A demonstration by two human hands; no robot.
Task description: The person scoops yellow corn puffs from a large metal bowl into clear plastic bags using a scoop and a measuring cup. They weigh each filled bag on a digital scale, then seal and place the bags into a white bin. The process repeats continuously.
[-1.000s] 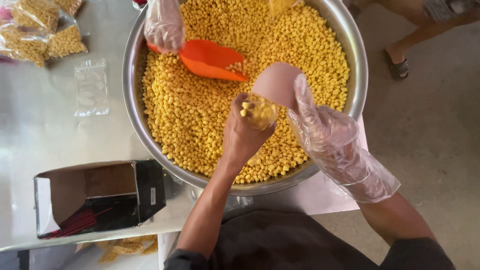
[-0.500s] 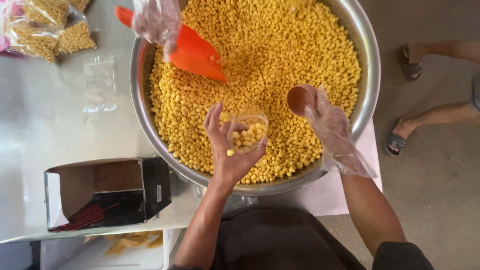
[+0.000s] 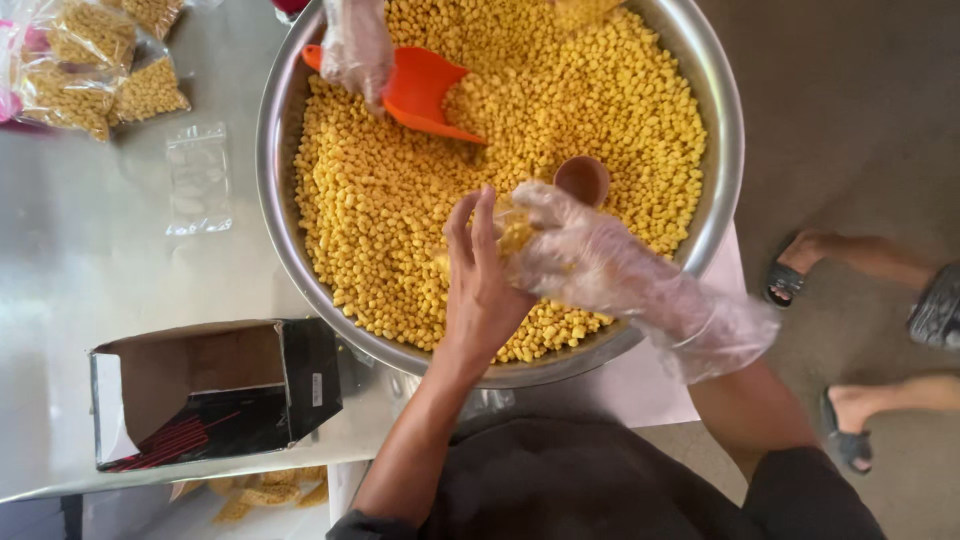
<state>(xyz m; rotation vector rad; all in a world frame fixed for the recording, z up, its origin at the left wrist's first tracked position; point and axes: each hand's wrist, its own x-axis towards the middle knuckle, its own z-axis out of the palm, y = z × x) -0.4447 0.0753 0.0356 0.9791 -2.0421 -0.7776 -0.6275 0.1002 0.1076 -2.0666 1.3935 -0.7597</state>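
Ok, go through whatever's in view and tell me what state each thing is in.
metal bowl: nearly full of yellow puffs
left hand: bare, holding a small clear cup
right hand: gloved, over the cup
brown scoop: empty
orange scoop: held by another gloved hand
cardboard box: open, on its side

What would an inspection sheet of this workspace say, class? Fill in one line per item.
Surface: grey metal table.
Job's things: steel basin full of yellow puffs; small clear cup; brown scoop.
Clutter: open cardboard box; filled snack bags; empty clear bag.
Grippers: bare left hand holds the cup; gloved right hand holds the scoop.
Cables: nothing seen.
Surroundings: another person's gloved hand with orange scoop; sandalled feet.
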